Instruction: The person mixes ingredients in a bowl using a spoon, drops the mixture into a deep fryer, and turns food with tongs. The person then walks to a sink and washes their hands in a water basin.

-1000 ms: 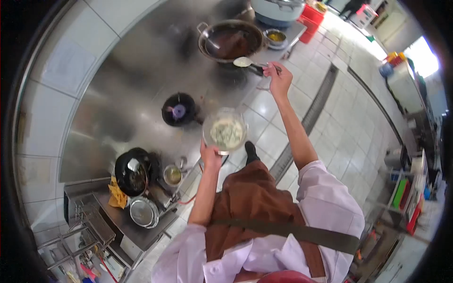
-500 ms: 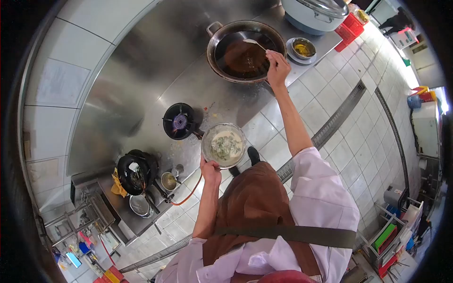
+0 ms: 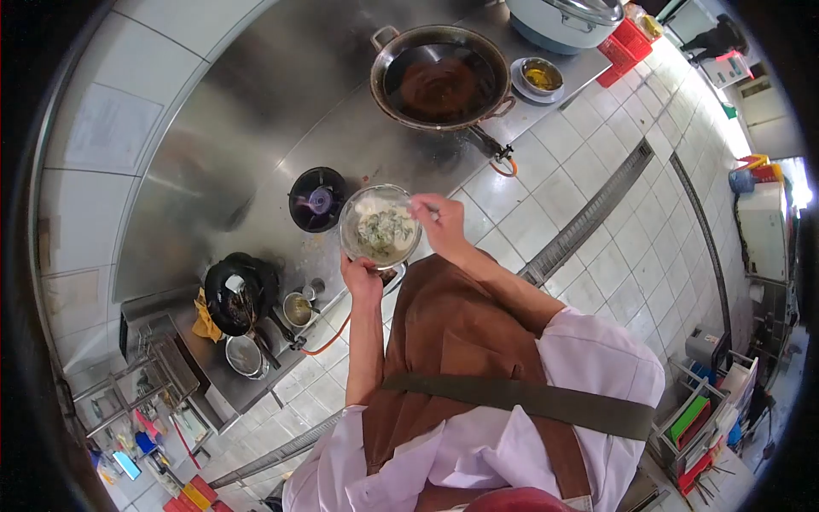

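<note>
My left hand point(image 3: 363, 275) grips a clear bowl point(image 3: 346, 224) by its lower edge. Inside the bowl is a pale, creamy batter point(image 3: 384, 232) mixed with chopped green leaves. At the bowl's right rim, my right hand point(image 3: 439, 226) is closed in a pinch around a spoon point(image 3: 401, 204), whose end dips toward the batter and is hard to make out. Beyond the hands, a wide two-handled pan point(image 3: 381, 96) of dark oil stands on the steel counter. Close to the bowl's left side, a gas burner point(image 3: 317, 200) shows a bluish flame.
Right of the pan is a small metal bowl point(image 3: 542, 77) of yellow liquid on a plate. A large lidded cooker point(image 3: 554, 30) stands behind it. At lower left are a black wok point(image 3: 232, 299), a strainer point(image 3: 246, 357) and a small pot point(image 3: 299, 309). An orange hose point(image 3: 328, 343) hangs by the counter edge.
My right hand has come back from over the pan, with the spoon, down to the bowl. The bowl has shifted slightly left and up in view.
</note>
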`<state>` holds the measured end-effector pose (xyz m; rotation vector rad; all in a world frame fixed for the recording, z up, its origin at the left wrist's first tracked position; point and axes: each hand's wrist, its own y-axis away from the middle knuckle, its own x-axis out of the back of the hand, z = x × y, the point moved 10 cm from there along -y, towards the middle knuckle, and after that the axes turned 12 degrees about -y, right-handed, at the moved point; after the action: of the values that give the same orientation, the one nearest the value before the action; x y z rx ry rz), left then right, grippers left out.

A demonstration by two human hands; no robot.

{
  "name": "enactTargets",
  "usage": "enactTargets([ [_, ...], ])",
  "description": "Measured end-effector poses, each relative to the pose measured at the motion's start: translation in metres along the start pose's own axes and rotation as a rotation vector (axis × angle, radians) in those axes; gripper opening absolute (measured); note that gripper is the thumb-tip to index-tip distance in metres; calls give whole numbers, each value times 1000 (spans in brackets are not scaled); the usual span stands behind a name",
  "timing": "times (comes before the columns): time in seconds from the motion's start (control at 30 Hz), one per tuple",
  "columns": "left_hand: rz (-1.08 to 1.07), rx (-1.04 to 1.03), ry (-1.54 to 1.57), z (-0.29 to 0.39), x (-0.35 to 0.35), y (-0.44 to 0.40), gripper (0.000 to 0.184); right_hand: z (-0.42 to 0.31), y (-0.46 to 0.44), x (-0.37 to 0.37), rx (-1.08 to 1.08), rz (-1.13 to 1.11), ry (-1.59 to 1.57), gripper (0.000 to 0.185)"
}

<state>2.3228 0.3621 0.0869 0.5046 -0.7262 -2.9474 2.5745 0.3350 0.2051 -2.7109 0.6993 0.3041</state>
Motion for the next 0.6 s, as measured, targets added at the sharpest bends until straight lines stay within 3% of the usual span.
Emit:
enactTargets([
  [0.13, 23, 11, 23, 7, 13, 10, 82, -2, 11, -36, 22, -243, 218, 9],
  [0.23, 53, 4, 55, 8, 31, 19, 83, -14, 13, -63, 224, -391, 334, 6],
  [0.33, 134, 9, 140, 17, 50, 37, 83, -13, 16, -84, 172, -484, 325, 8],
  [0.43, 218, 27, 161, 20, 74, 60, 83, 10, 25, -100, -25, -578, 305, 11],
  [0.53, 248, -105, 235, 8, 111, 68, 80, 34, 43, -111, -176, -639, 216, 22],
  [0.6, 507, -50, 205, -8, 143, 93, 77, 35, 55, -131, -140, -723, 179, 19],
])
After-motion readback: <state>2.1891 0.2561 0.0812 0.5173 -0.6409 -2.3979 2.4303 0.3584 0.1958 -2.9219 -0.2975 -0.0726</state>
